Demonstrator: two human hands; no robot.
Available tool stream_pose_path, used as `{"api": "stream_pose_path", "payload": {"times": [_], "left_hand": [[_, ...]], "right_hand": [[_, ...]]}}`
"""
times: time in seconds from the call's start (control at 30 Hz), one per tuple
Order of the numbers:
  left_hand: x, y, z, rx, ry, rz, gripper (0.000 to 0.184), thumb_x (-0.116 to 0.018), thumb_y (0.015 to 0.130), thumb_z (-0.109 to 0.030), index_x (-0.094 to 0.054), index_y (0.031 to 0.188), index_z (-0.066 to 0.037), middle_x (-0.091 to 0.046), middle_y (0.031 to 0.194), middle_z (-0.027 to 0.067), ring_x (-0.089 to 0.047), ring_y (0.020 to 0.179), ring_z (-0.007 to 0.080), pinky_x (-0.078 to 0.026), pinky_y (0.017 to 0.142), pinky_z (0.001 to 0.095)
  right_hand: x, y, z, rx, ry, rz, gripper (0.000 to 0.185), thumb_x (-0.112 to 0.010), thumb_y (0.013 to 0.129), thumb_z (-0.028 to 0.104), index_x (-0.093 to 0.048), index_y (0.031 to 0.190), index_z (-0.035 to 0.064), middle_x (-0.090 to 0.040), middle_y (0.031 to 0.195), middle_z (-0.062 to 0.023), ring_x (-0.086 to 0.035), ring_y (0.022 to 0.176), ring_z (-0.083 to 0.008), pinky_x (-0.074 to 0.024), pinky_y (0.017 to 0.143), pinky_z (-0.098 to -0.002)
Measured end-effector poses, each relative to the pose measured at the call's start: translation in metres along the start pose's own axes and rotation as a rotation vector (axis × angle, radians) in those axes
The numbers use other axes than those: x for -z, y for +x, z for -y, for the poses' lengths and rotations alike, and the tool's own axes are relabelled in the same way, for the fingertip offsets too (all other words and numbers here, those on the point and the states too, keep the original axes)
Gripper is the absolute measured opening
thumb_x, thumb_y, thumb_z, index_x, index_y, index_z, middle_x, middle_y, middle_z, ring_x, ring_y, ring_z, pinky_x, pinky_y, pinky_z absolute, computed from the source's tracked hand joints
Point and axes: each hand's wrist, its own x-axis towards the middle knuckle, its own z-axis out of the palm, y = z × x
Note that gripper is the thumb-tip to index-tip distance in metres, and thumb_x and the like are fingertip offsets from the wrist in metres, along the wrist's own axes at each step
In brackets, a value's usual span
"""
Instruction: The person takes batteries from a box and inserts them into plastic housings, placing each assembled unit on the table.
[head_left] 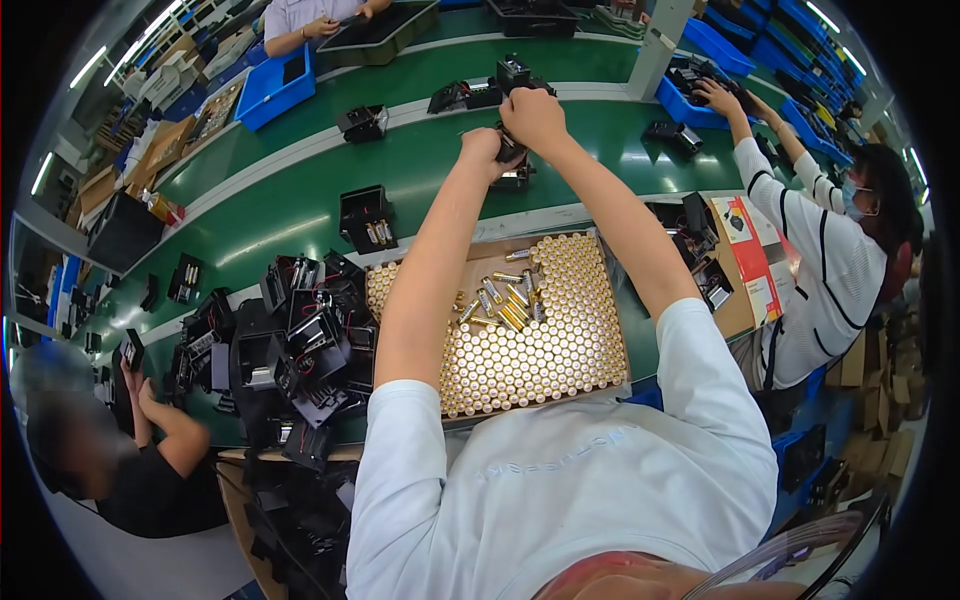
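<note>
Black battery case [509, 150] sat gripped in left hand [482, 148]; right hand [533, 117] curled just beside, grip unclear, long axis hidden.

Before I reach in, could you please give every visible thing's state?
Shallow cardboard box: open, mostly filled.
Gold-topped batteries: standing upright, packed.
Loose metallic batteries: lying down.
Black plastic case beyond the box: open, batteries inside.
Blue plastic bin, far left: open.
Left hand, right hand: gripping dark parts.

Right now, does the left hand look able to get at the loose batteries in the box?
Probably yes: the loose batteries lie uncovered in the open box, nothing blocking from above. The left hand, though, seems busy with a dark part, so may need to free its grip first.
</note>
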Motion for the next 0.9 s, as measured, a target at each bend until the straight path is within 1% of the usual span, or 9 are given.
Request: {"api": "stream_pose_path", "payload": {"times": [0.17,0.37,0.47,0.6,0.67,0.77,0.8,0.87,0.9], "left_hand": [[0.004,-0.005,0.002,-0.025,-0.039,-0.047,0.018,-0.039,0.093,0.001,-0.050,0.108,0.004,-0.054,0.108,0.0178,-0.061,0.093,0.0300,-0.057,0.078,0.0514],[0.013,-0.009,-0.006,-0.047,-0.064,-0.072,0.021,-0.041,0.092,0.002,-0.049,0.111,0.003,-0.054,0.108,0.0190,-0.061,0.093,0.0313,-0.057,0.078,0.0537],[0.016,-0.007,-0.002,-0.056,-0.093,-0.102,0.021,-0.042,0.091,0.002,-0.049,0.110,0.002,-0.055,0.108,0.0188,-0.061,0.094,0.0306,-0.056,0.078,0.0541],[0.019,-0.013,-0.007,-0.076,-0.090,-0.095,0.022,-0.043,0.090,0.002,-0.048,0.112,0.002,-0.055,0.108,0.0187,-0.061,0.093,0.0308,-0.056,0.079,0.0535],[0.020,-0.020,-0.010,-0.084,-0.070,-0.084,0.023,-0.045,0.090,0.002,-0.047,0.113,0.002,-0.055,0.107,0.0189,-0.061,0.094,0.0315,-0.056,0.079,0.0535],[0.025,-0.021,-0.011,-0.117,-0.003,-0.058,0.022,-0.048,0.092,-0.004,-0.049,0.114,0.001,-0.054,0.111,0.0182,-0.059,0.099,0.0318,-0.055,0.081,0.0510],[0.026,-0.021,-0.012,-0.133,0.024,-0.047,0.022,-0.049,0.093,-0.006,-0.051,0.114,0.001,-0.053,0.114,0.0178,-0.058,0.101,0.0318,-0.055,0.082,0.0497],[0.025,-0.027,-0.015,-0.153,0.104,-0.079,0.033,-0.056,0.089,-0.004,-0.046,0.121,0.000,-0.051,0.118,0.0186,-0.058,0.103,0.0323,-0.055,0.083,0.0495],[0.022,-0.035,-0.016,-0.160,0.144,-0.095,0.041,-0.060,0.087,-0.004,-0.044,0.125,0.000,-0.050,0.120,0.0190,-0.057,0.105,0.0325,-0.055,0.083,0.0493]], "right_hand": [[-0.003,-0.003,-0.003,0.015,-0.003,0.009,0.024,-0.061,0.081,0.024,-0.070,0.078,0.0021,-0.066,0.074,-0.0220,-0.067,0.073,-0.0399,-0.0559,0.067,-0.0460],[0.010,-0.019,0.000,0.207,0.122,0.100,0.019,-0.063,0.081,0.024,-0.072,0.082,0.0066,-0.067,0.074,-0.0178,-0.066,0.071,-0.0380,-0.0542,0.067,-0.0450],[0.011,-0.026,-0.002,0.298,0.080,0.123,0.019,-0.064,0.082,0.023,-0.071,0.086,0.0055,-0.067,0.075,-0.0166,-0.066,0.071,-0.0354,-0.0529,0.068,-0.0414],[0.019,-0.035,0.005,0.325,0.159,0.196,0.021,-0.064,0.085,0.026,-0.072,0.088,0.0065,-0.067,0.076,-0.0168,-0.066,0.071,-0.0349,-0.0522,0.067,-0.0413],[0.020,-0.036,0.007,0.336,0.094,0.230,0.021,-0.064,0.085,0.026,-0.072,0.088,0.0064,-0.067,0.077,-0.0170,-0.065,0.071,-0.0351,-0.0520,0.066,-0.0408],[0.024,-0.029,0.015,0.376,0.278,0.212,0.021,-0.062,0.086,0.026,-0.072,0.085,0.0073,-0.067,0.075,-0.0171,-0.065,0.071,-0.0369,-0.0529,0.068,-0.0435],[0.020,-0.023,0.015,0.348,0.303,0.155,0.022,-0.062,0.087,0.027,-0.072,0.085,0.0069,-0.067,0.075,-0.0173,-0.065,0.071,-0.0373,-0.0528,0.068,-0.0439],[0.008,-0.002,0.015,0.286,0.352,0.044,0.025,-0.061,0.088,0.028,-0.071,0.085,0.0062,-0.066,0.075,-0.0177,-0.064,0.072,-0.0382,-0.0525,0.068,-0.0448],[0.004,0.008,0.017,0.267,0.337,0.068,0.026,-0.060,0.088,0.028,-0.070,0.082,0.0048,-0.066,0.075,-0.0179,-0.064,0.072,-0.0389,-0.0523,0.068,-0.0459]]}}
